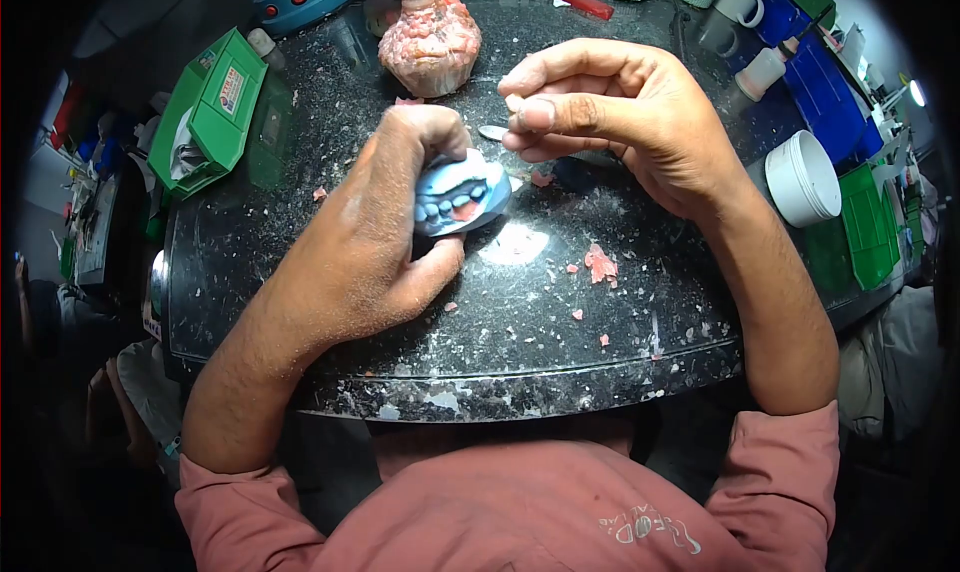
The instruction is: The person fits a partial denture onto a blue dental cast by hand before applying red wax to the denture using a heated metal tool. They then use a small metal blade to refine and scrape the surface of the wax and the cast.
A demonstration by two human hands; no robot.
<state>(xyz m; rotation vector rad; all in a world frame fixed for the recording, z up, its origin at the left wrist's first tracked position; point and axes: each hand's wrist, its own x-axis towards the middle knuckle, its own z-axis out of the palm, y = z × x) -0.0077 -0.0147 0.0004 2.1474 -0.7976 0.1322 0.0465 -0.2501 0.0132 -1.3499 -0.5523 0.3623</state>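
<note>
My left hand (375, 217) is wrapped round a blue dental model (432, 184), its row of teeth turned up and a pink patch of wax (466, 210) at one end. To the right, and a little higher, my right hand (610, 107) is closed in a pinch, thumb against fingertips. A small pinkish piece (514, 103) shows between them; I cannot tell what it is. The rounded metal tip of a tool (492, 132) pokes out beside those fingers, the rest of it largely hidden by the hand.
A wax-crusted burner (430, 47) stands beyond the model. Pink wax scraps (600, 264) lie on the speckled black table (560, 347). Green bins (215, 112) are at left; a white tub (803, 179), blue bin (830, 102) and dropper bottle (762, 75) are at right.
</note>
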